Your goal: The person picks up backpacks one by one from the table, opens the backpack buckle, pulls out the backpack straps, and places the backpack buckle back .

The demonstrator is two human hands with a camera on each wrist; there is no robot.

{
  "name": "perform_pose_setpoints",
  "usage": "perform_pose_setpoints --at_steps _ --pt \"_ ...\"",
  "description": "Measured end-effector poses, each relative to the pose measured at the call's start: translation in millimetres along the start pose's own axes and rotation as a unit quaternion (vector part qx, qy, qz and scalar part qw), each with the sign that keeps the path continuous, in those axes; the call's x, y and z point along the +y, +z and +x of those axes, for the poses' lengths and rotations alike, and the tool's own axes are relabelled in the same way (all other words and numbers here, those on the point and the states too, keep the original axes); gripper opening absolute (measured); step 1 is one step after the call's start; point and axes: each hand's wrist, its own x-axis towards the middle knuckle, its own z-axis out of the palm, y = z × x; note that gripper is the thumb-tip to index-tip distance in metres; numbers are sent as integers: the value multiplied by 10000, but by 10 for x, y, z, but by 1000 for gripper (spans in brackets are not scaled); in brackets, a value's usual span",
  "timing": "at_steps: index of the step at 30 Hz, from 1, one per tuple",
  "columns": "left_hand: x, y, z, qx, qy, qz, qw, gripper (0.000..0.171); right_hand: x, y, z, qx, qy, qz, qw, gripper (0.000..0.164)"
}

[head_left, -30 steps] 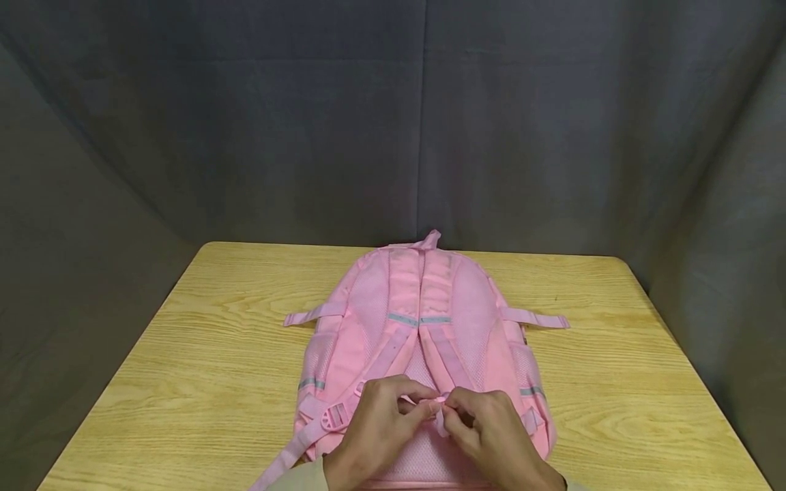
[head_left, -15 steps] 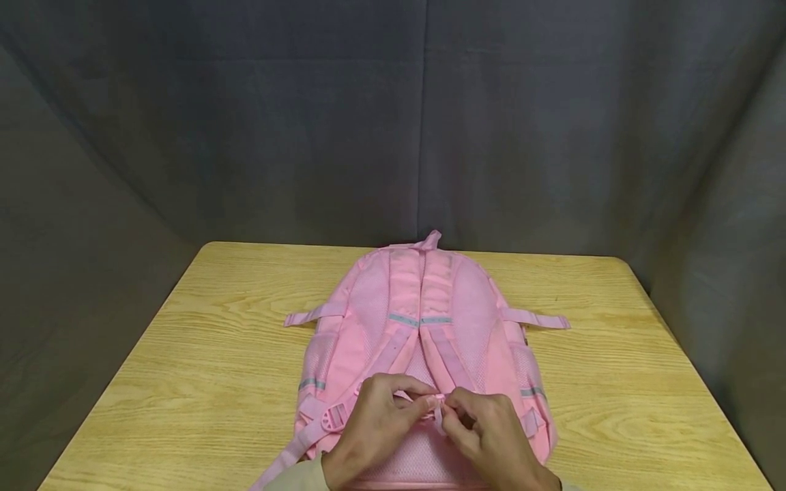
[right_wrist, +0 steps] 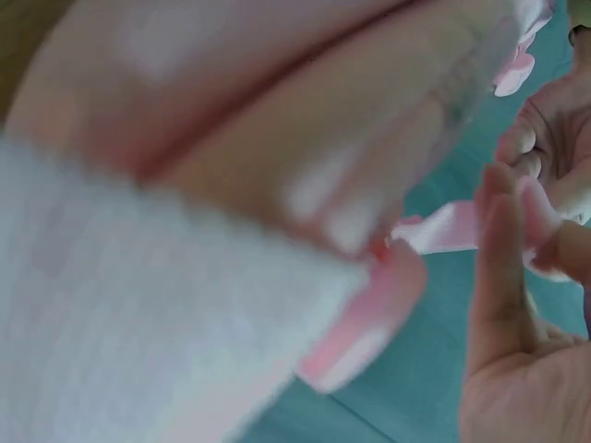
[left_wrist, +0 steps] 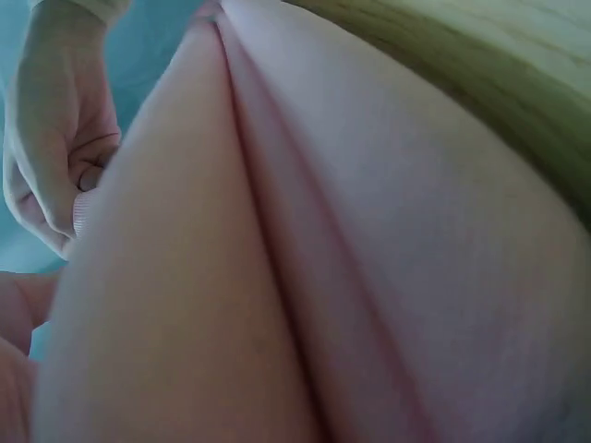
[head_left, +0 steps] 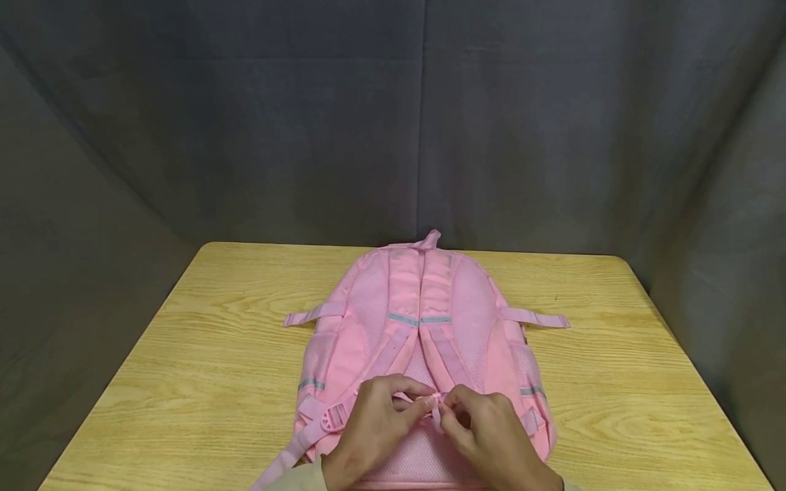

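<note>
A pink backpack [head_left: 405,286] lies on the table with its shoulder straps facing up. Over its lower back panel, my left hand [head_left: 377,423] pinches a small pink buckle [head_left: 437,397] between thumb and index finger. Close beside it, my right hand [head_left: 491,433] pinches the pink strap [head_left: 437,417] at that buckle, with a short loop hanging below. The strap [right_wrist: 448,229] also shows between the two hands in the right wrist view. Blurred pink fabric fills most of the left wrist view, with my right hand [left_wrist: 60,138] at its upper left. Fingers partly hide the buckle.
A second pink buckle [head_left: 335,417] sits on the left shoulder strap, whose webbing runs off the bottom edge. Side straps [head_left: 535,318] stick out on both sides of the bag. Wooden tabletop [head_left: 202,354] surrounds it, and a dark curtain [head_left: 307,136] hangs behind.
Both hands stay in nearly the same place. The fingers have shifted slightly around the small buckle, and the hanging strap loop has moved a little to the left.
</note>
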Motion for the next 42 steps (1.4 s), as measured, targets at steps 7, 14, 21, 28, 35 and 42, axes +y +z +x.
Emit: perform_pose_setpoints --at_steps 7,14,21,28,35,42 --pt "14 58 -56 -6 955 944 9909 13 -28 -38 15 -474 317 -486 9972 23" --pt "12 90 -82 237 1623 2236 9608 16 -52 -81 27 -998 592 -265 9929 29" --pt "9 93 -92 228 1642 2222 9608 14 -40 -105 26 -1066 472 6 9932 34" --pt "42 36 -57 -70 795 797 9936 11 6 -59 9 -132 -337 -64 9993 31" --pt "60 -17 -31 -319 100 -87 9994 15 26 -11 -7 273 -746 -114 9968 30" --pt "50 -32 -28 -283 42 -324 9991 14 47 15 -12 473 -1082 -171 9929 29"
